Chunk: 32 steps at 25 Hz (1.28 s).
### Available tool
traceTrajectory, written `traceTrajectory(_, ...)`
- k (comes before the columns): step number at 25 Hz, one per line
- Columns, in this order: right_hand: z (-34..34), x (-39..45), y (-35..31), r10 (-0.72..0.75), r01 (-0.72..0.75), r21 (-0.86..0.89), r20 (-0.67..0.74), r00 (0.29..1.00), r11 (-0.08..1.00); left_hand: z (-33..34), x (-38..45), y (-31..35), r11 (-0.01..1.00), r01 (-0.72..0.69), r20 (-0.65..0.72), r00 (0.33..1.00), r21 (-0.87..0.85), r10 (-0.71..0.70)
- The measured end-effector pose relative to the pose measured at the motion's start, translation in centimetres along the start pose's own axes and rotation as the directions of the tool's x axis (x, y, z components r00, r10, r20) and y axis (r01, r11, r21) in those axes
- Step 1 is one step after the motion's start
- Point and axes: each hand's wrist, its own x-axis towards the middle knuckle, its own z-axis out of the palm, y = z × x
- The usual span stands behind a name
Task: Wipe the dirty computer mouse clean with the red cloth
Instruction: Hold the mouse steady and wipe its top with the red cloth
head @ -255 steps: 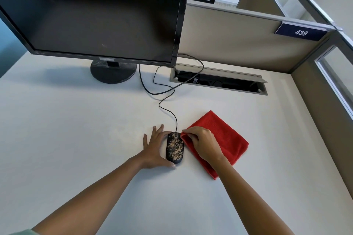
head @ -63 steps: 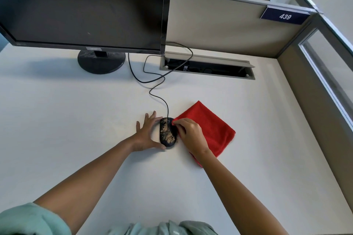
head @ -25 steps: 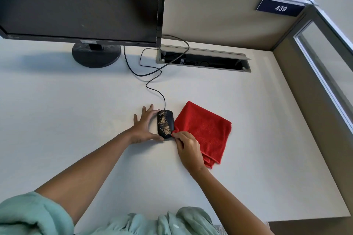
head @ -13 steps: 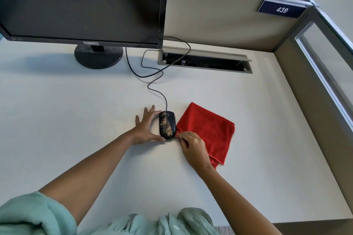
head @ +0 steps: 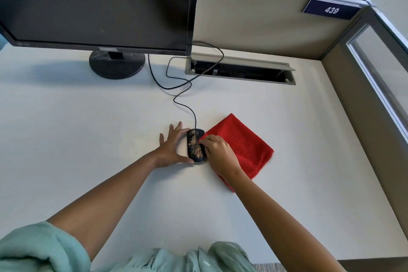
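One white desk [head: 66, 130] carries everything seen. At eleven o'clock a black monitor [head: 95, 4] is stood on its round base. At one o'clock an open cable tray [head: 240, 70] is recessed in the desk, with cables inside. At centre, the red cloth [head: 245, 146] is laid folded, its corner pinched by the right hand [head: 218, 152] against the mouse. The dirty computer mouse [head: 195, 145], speckled with brown grit, is steadied by the spread left hand [head: 171, 148] at its nine o'clock side.
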Motion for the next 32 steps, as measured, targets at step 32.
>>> traceTrajectory(32, 1.7, -6.1, -0.5, 0.021, -0.006, 0.117, -0.128, 0.991, 0.993, -0.1, 0.1, -0.1, 0.999, -0.011, 0.001, 1.000, -0.031, 0.011)
